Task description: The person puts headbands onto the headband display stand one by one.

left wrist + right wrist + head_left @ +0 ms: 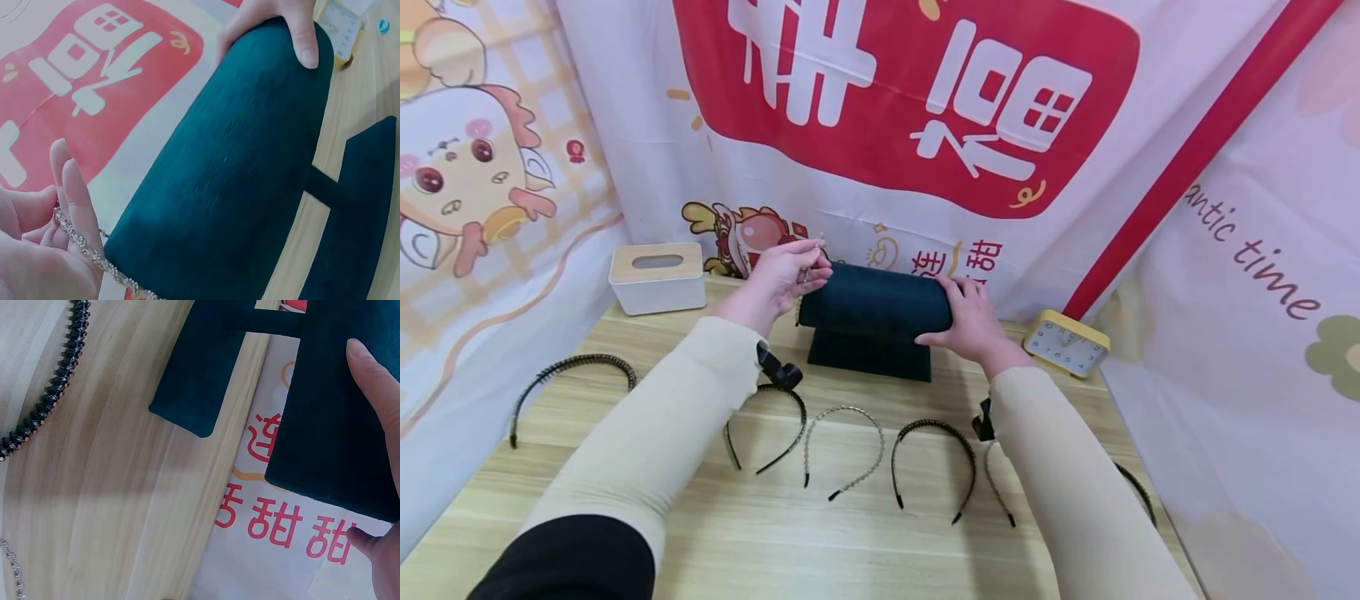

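A dark green velvet headband display stand (880,300), a horizontal roll on a flat base (868,357), stands at the back of the table. My left hand (790,275) is at the roll's left end. In the left wrist view its thumb and fingers pinch one end of a sparkly beaded headband (94,253), which runs along the rim of the roll; its far part is hidden. My right hand (973,321) grips the roll's right end, the thumb (369,369) lying on the front and the other fingers over the top.
Several headbands lie across the table, among them a dark one (587,358) at the left, a pale beaded one (847,408) in the middle and a black one (934,423) beside it. A tissue box (658,292) stands back left, a yellow clock (1067,342) back right. Printed cloth walls enclose the table.
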Demonstrator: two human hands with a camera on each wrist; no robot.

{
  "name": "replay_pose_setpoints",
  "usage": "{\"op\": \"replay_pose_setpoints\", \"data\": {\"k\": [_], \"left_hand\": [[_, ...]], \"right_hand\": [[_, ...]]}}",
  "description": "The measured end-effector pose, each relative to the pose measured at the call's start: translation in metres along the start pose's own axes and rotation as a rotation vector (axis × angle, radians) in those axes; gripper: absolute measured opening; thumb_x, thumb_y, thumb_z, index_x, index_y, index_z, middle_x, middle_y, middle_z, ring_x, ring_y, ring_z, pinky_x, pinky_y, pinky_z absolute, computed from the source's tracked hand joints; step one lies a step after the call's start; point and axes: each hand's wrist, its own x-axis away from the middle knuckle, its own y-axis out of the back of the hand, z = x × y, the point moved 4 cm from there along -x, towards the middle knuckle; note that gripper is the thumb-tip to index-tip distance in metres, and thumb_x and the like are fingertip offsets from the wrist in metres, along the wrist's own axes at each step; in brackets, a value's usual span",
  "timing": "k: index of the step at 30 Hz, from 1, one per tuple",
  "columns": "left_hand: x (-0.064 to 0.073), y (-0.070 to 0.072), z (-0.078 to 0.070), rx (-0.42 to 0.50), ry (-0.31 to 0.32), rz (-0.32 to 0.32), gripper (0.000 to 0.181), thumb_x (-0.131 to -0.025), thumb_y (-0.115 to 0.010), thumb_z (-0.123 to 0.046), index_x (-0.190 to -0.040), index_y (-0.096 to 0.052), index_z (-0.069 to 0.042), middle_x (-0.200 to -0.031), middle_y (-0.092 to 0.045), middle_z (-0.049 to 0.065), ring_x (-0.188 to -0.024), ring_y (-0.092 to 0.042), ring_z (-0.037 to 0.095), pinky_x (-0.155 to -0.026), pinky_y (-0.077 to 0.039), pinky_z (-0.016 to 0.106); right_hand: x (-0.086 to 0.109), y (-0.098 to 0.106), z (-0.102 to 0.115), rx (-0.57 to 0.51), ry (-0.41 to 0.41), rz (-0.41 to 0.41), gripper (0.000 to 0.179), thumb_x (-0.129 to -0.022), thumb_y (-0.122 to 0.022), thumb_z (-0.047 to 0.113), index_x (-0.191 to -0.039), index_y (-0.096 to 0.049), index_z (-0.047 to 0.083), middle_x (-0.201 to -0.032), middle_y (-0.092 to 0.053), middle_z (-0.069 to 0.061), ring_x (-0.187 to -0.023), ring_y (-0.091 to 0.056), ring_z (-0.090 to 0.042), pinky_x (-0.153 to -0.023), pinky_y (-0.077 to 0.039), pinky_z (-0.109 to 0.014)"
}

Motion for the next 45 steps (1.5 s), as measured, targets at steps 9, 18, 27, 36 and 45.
{"op": "replay_pose_setpoints", "data": {"k": [9, 18, 27, 36, 45], "left_hand": [[-0.003, -0.007, 0.004, 0.008, 0.040, -0.015, 0.037, -0.104, -0.048, -0.010, -0.141, -0.054, -0.007, -0.088, -0.066, 0.009, -0.070, -0.066, 0.015, -0.073, -0.057, 0.025], [-0.007, -0.013, 0.010, 0.037, 0.078, 0.018, 0.040, -0.105, -0.047, -0.009, -0.144, -0.050, -0.005, -0.079, -0.066, 0.006, -0.069, -0.067, 0.015, -0.070, -0.057, 0.025], [-0.013, -0.021, 0.012, -0.429, -0.084, -0.039, 0.044, -0.104, -0.049, -0.008, -0.146, -0.042, 0.003, -0.113, -0.066, 0.023, -0.085, -0.072, 0.021, -0.079, -0.056, 0.031], [-0.005, -0.030, -0.005, -1.155, -0.281, -0.002, 0.036, -0.099, -0.052, -0.006, -0.133, -0.058, 0.004, -0.129, -0.058, 0.019, -0.118, -0.051, 0.029, -0.102, -0.043, 0.046], [0.003, -0.027, -0.019, -1.493, -0.311, 0.181, 0.035, -0.099, -0.060, -0.018, -0.129, -0.059, -0.001, -0.128, -0.053, 0.021, -0.121, -0.044, 0.036, -0.103, -0.036, 0.051]], "right_hand": [[0.001, 0.001, 0.003, -0.006, -0.002, -0.001, 0.110, -0.068, -0.081, 0.063, -0.156, -0.026, 0.025, -0.152, -0.028, -0.012, -0.136, -0.022, -0.035, -0.105, -0.037, -0.056], [0.003, 0.005, 0.006, -0.010, -0.010, 0.006, 0.109, -0.070, -0.082, 0.059, -0.156, -0.025, 0.026, -0.152, -0.028, -0.011, -0.136, -0.022, -0.034, -0.102, -0.040, -0.056], [0.000, 0.002, 0.004, -0.007, -0.002, 0.007, 0.111, -0.068, -0.080, 0.065, -0.156, -0.025, 0.026, -0.152, -0.028, -0.011, -0.136, -0.022, -0.035, -0.104, -0.038, -0.055], [0.000, 0.003, 0.003, -0.005, -0.006, 0.006, 0.110, -0.068, -0.080, 0.063, -0.156, -0.025, 0.027, -0.152, -0.028, -0.010, -0.136, -0.022, -0.034, -0.103, -0.039, -0.055], [0.003, 0.004, 0.004, -0.003, 0.003, 0.009, 0.112, -0.068, -0.080, 0.064, -0.157, -0.024, 0.025, -0.152, -0.028, -0.011, -0.136, -0.022, -0.035, -0.104, -0.038, -0.055]]}}
